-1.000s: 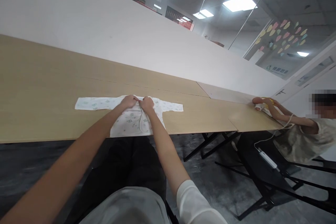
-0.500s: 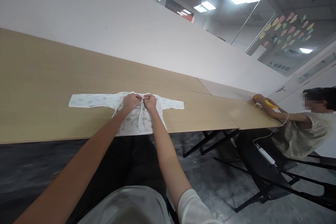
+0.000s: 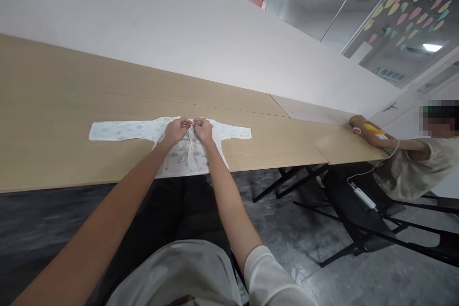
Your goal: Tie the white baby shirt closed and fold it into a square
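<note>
A small white baby shirt point(image 3: 175, 158) with a faint printed pattern lies on the wooden table point(image 3: 64, 158), its two long sleeves spread to either side. Its lower hem reaches the table's near edge. At the top of the front opening, my left hand point(image 3: 177, 130) pinches the fabric near the collar. My right hand point(image 3: 202, 130) grips the other side of the collar, close beside the left. Fingertips of both hands nearly meet, and the small piece between them is too fine to make out.
On the right, another person point(image 3: 412, 162) sits with arms on the table around something yellow. A black folding chair point(image 3: 351, 210) there bears a white power strip point(image 3: 364, 198) with a cable. A white partition point(image 3: 143, 19) rises behind the table.
The camera has tilted a little downward, so everything sits higher in view on the table side. Both hands stay at the collar, their fingers shifting slightly. The shirt remains spread out.
</note>
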Demonstrator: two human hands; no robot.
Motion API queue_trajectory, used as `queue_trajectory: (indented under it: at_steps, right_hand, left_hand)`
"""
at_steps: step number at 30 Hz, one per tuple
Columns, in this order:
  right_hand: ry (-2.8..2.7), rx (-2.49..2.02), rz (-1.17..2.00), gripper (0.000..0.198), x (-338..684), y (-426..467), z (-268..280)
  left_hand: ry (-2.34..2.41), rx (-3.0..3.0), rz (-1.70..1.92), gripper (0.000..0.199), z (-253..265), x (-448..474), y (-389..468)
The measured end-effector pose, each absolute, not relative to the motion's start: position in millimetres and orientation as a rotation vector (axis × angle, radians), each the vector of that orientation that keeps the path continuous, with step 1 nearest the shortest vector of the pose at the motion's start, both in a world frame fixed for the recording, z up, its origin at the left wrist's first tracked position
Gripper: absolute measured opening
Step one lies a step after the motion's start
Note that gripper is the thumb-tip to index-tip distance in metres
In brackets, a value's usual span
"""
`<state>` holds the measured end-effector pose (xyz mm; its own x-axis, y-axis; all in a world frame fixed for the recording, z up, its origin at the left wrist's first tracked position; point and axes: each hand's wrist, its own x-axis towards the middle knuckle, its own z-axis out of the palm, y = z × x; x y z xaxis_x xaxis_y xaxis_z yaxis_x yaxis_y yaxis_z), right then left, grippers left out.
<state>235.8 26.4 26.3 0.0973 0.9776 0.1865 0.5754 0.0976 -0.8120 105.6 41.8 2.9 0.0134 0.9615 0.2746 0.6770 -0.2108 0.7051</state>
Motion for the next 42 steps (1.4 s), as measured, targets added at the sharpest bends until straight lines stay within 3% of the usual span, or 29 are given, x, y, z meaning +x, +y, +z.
queue_trajectory:
  at_steps: [6, 24, 35, 42]
  right_hand:
    - [-1.624, -1.541, 0.649, 0.034, 236, 23, 28]
    - [-1.605, -1.604, 0.617, 0.028, 233, 30, 19]
    - [-1.728, -1.619, 0.55, 0.027, 235, 32, 16]
    - [-1.764, -1.609, 0.607, 0.025, 234, 29, 20]
  left_hand:
    - [1.58, 1.831, 1.135, 0.031, 2, 106, 41]
    - [1.626, 1.788, 1.229, 0.031, 1, 108, 41]
    - [1.964, 2.069, 0.87, 0.035, 11, 109, 35]
    - [1.754, 2.298, 0.768, 0.026, 12, 89, 17]
